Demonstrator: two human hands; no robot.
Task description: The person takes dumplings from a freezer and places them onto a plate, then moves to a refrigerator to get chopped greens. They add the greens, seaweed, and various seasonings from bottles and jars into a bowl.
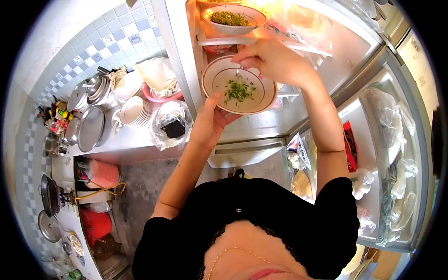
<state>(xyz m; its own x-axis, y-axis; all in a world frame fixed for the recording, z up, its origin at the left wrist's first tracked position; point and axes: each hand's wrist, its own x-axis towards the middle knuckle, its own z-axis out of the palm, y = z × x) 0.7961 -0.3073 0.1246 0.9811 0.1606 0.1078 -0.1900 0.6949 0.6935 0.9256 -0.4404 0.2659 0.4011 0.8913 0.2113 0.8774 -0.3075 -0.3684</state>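
A white bowl with brown rings (217, 77) is tilted in front of the open fridge. Chopped green herbs (239, 91) lie in its middle. My left hand (212, 121) grips the bowl's lower left rim, thumb on top and fingers underneath. Above the far right rim is my right hand (273, 63), its fingers bent and drawn together; whether they pinch some herbs or touch the rim is hard to see. On the lit shelf behind stands another bowl (212, 29) holding chopped greenish-brown food (229, 18).
The fridge door (373, 121) stands open on the right, its racks full of plastic bags (389, 116). To the left, a counter carries stacked bowls (134, 111), a metal tray (91, 128) and a bag with something dark (173, 128). A drawer front (247, 154) is below the bowl.
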